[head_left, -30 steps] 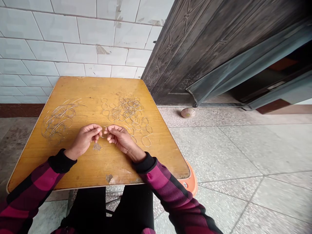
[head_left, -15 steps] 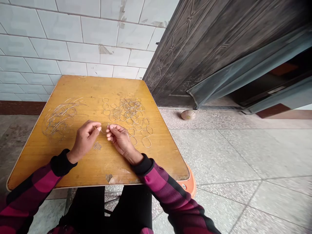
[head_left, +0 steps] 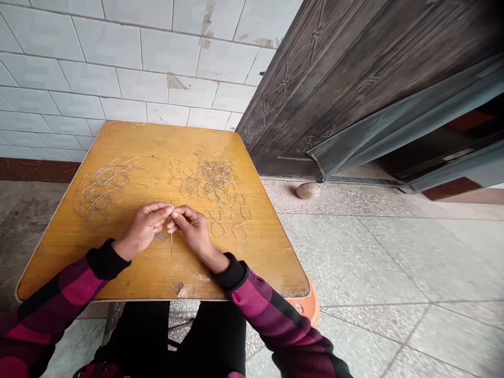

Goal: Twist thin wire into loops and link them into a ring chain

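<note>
the left hand [head_left: 144, 227] and the right hand [head_left: 192, 231] meet fingertip to fingertip near the middle of the table, each grip pressed closed, thumb against forefinger. between them they pinch a thin, straight silver wire [head_left: 171, 242]. the wire points almost straight down the view, a short end showing above the fingertips and the longer part running below them, out past the heels of the hands. whether its lower tip touches the table cannot be told.

under the hands lies a yellow-brown wooden table [head_left: 244, 262], its surface worn, with a chipped patch [head_left: 160, 237] just beside the left hand. to the right of the right hand sit bent oval wire loops [head_left: 218, 229], and beyond them a heap of interlinked silver wire loops [head_left: 212, 184]. to the left, well apart from the heap, is a looser tangle of fine curved wire [head_left: 100, 191].

the forearms wear pink-and-black plaid sleeves [head_left: 271, 310] with black cuffs [head_left: 106, 262]. an orange plastic stool rim [head_left: 309, 304] shows past the table's corner, above a speckled terrazzo floor [head_left: 374, 262]. a dark embossed metal door [head_left: 334, 89] stands beside a white tiled wall [head_left: 129, 68].
</note>
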`<action>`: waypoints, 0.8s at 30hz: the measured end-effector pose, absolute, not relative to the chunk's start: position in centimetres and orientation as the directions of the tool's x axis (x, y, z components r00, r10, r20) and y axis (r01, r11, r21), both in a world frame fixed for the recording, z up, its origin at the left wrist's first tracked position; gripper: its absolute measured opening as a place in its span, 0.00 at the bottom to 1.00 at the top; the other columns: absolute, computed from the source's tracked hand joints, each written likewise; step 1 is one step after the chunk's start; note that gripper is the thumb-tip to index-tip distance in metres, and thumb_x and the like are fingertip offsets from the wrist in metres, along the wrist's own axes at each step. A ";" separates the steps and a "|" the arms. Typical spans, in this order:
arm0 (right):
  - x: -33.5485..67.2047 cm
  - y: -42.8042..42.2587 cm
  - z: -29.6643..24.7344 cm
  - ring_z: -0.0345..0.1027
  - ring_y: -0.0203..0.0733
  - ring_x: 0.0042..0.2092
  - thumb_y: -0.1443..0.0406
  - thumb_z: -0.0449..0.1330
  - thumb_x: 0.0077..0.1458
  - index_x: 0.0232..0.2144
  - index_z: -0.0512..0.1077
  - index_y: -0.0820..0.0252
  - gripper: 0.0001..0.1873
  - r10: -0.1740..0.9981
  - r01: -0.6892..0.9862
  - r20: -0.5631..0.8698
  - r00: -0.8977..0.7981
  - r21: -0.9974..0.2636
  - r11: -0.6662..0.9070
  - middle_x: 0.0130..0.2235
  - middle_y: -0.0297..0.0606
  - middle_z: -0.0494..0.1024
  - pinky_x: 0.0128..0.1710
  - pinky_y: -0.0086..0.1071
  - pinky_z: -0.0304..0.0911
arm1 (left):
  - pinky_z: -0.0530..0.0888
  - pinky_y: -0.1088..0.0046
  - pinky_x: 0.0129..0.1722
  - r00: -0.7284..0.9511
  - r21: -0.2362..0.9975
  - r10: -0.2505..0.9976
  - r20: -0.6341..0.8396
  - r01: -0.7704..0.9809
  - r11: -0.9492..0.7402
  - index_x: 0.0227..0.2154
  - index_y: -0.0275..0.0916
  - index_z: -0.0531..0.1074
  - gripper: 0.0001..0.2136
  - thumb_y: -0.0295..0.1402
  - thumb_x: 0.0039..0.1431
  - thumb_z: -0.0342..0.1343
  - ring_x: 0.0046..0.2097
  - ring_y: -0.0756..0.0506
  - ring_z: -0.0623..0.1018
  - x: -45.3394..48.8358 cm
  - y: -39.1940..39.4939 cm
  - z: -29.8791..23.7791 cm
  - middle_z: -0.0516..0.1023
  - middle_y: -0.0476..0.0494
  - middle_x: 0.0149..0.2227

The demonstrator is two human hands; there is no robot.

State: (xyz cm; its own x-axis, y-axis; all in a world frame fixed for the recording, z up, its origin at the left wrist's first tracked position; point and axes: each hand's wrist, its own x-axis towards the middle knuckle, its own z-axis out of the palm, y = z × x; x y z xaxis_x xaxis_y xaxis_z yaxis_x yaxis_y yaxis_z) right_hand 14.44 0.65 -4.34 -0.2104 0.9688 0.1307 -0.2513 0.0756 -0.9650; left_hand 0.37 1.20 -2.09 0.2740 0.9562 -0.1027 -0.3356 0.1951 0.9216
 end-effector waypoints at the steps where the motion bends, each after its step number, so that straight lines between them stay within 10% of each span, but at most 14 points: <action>1: 14.5 0.7 -4.4 0.70 0.31 0.25 0.55 0.61 0.55 0.30 0.70 0.61 0.14 0.967 -0.237 0.135 -0.217 -0.968 0.082 0.25 0.30 0.73 0.29 0.28 0.70 | 0.52 0.80 0.18 0.267 0.919 0.958 -0.105 -0.342 0.196 0.25 0.34 0.74 0.11 0.38 0.50 0.63 0.20 0.57 0.58 0.4 1.2 -2.1 0.63 0.53 0.19; 6: 15.0 0.6 -4.3 0.69 0.31 0.27 0.60 0.61 0.56 0.36 0.70 0.59 0.09 0.933 0.008 0.346 -0.103 -0.937 0.349 0.34 0.34 0.71 0.26 0.27 0.69 | 0.56 0.82 0.18 0.196 0.900 0.970 -0.144 -0.381 0.211 0.26 0.34 0.74 0.11 0.36 0.45 0.66 0.21 0.57 0.61 0.5 1.1 -1.9 0.65 0.53 0.20; 11: 15.4 0.1 -3.7 0.68 0.38 0.42 0.70 0.54 0.60 0.48 0.70 0.56 0.14 0.666 0.371 0.711 -0.226 -0.569 0.733 0.42 0.41 0.70 0.40 0.34 0.70 | 0.57 0.82 0.17 0.225 0.877 0.961 -0.161 -0.414 0.244 0.27 0.35 0.74 0.11 0.35 0.44 0.67 0.20 0.57 0.64 0.5 1.2 -1.8 0.67 0.53 0.20; 24: 16.6 0.0 -3.9 0.69 0.40 0.50 0.71 0.50 0.63 0.53 0.69 0.56 0.18 0.572 0.490 0.703 -0.422 -0.353 0.797 0.49 0.43 0.74 0.47 0.34 0.68 | 0.70 0.82 0.24 0.345 0.752 0.915 -0.208 -0.542 0.375 0.25 0.32 0.77 0.11 0.31 0.39 0.70 0.26 0.55 0.70 0.1 1.8 -2.0 0.73 0.48 0.25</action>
